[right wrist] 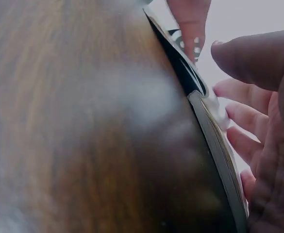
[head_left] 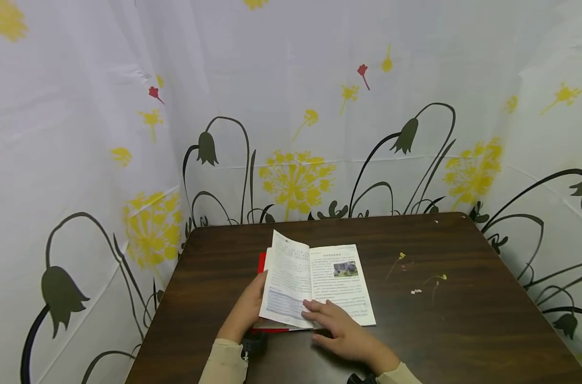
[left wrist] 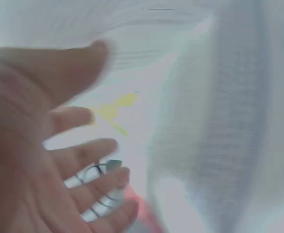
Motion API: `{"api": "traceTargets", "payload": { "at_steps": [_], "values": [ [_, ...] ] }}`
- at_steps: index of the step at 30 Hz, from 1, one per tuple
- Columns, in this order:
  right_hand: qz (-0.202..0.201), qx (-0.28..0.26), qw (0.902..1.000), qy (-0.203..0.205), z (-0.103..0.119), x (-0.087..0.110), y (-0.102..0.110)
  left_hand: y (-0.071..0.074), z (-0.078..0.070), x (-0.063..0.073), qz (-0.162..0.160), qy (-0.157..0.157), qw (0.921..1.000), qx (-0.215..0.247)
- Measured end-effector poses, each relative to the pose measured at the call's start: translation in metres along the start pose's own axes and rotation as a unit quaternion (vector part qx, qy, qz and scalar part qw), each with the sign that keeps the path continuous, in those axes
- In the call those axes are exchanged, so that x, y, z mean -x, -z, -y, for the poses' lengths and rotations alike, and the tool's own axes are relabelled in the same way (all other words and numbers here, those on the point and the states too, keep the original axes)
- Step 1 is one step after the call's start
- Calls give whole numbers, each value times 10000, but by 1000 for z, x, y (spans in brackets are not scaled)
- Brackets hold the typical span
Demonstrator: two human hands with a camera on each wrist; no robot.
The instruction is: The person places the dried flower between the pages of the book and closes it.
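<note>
Got a white-paged, red-edged book [head_left: 336, 290] lying spread on a dark brown wood-grain table [head_left: 209, 277]. Seeing a bare left hand [head_left: 247, 306], loosely uncurled, at the edge of the raised left page [head_left: 287, 280], plus a relaxed right hand [head_left: 342, 333] touching it near the gutter.

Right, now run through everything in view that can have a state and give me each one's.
Book: open on the table.
Left-hand leaf: raised off the pages beneath.
Left hand: fingers extended, at the leaf's outer edge; contact unclear.
Right hand: fingers spread, on the open book's lower part.
Flower sprigs: loose, scattered right of the book.
Printed cloth: hanging behind the table, lightly creased.
</note>
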State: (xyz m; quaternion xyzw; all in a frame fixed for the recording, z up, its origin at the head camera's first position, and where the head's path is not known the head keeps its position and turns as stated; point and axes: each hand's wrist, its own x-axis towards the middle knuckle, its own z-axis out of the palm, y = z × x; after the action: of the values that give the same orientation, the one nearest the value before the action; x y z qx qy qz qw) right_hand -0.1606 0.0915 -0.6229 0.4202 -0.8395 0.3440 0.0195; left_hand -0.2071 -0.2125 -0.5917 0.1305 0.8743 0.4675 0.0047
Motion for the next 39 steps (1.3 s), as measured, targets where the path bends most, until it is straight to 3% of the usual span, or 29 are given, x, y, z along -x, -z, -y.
{"api": "traceTargets", "payload": {
  "at_steps": [3,5,9,13,16,22,25,28,33,39],
  "values": [
    [-42,489,9985,260,1,0,-3,14,-13,3,-693,-93,9971,314],
    [4,633,9975,309,1,1,-4,19,-23,5,-1130,-293,9928,258],
    [67,520,9985,168,0,2,-4,15,-42,6,-1399,-562,9885,-145],
    [55,313,9995,92,-1,2,-3,-4,-53,4,-901,-523,9940,-344],
    [-22,291,9995,152,-1,0,-3,-21,-52,0,-441,-361,9980,-271],
    [-68,-145,9999,44,1,-1,-2,-43,-28,-5,301,130,9994,-79],
    [-182,-460,9987,-123,2,-1,-2,-47,-17,-6,571,192,9982,35],
    [-419,-593,9972,-164,1,-1,-3,-50,-11,-6,731,-6,9973,-90],
    [-564,-685,9959,-193,-4,-1,-6,-53,-11,-4,734,-278,9948,-653],
    [-571,-784,9947,-338,-5,3,-5,-56,-14,-5,759,-367,9936,-758]
  ]
}}
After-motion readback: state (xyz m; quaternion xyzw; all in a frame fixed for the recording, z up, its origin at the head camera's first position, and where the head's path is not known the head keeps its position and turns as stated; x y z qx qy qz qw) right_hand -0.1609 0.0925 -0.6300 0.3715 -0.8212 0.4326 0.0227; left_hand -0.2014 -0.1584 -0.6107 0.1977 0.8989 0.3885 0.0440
